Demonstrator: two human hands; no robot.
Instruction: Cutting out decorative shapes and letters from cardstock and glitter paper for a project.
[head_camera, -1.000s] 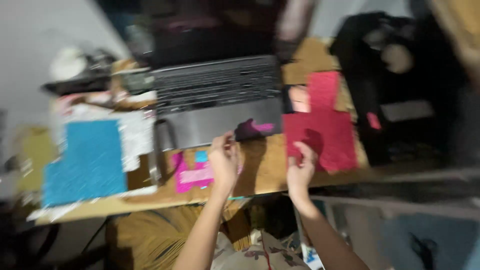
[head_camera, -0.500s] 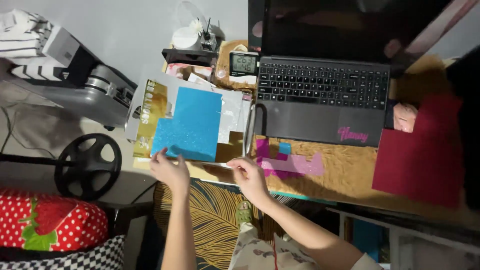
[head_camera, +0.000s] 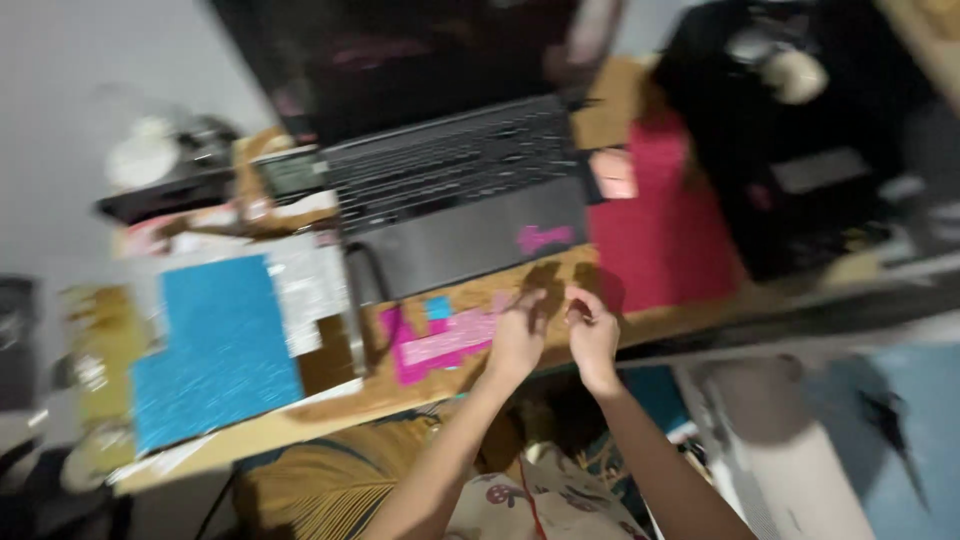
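Cluttered bench (head_camera: 560, 285) blurring; pink cutout strip (head_camera: 445, 342) lying lengthwise, just left of left hand (head_camera: 520, 335), nearer it; right hand (head_camera: 592, 335) beside; grips too blurred, cannot tell.

The glitter sheet (head_camera: 215, 350) at nine o'clock is bright blue, lying on silver (head_camera: 310, 285) and gold (head_camera: 95, 350) sheets. The scraps (head_camera: 440, 340) by the left hand (head_camera: 518, 338) are hot pink and paler pink, with one small blue square (head_camera: 436, 307). The laptop (head_camera: 455, 190) is dark grey with pink lettering. At two o'clock lies a deep red sheet (head_camera: 665, 235). The surface (head_camera: 500, 290) is mottled tan. The cloth (head_camera: 320, 485) at six o'clock is mustard with a leaf pattern.
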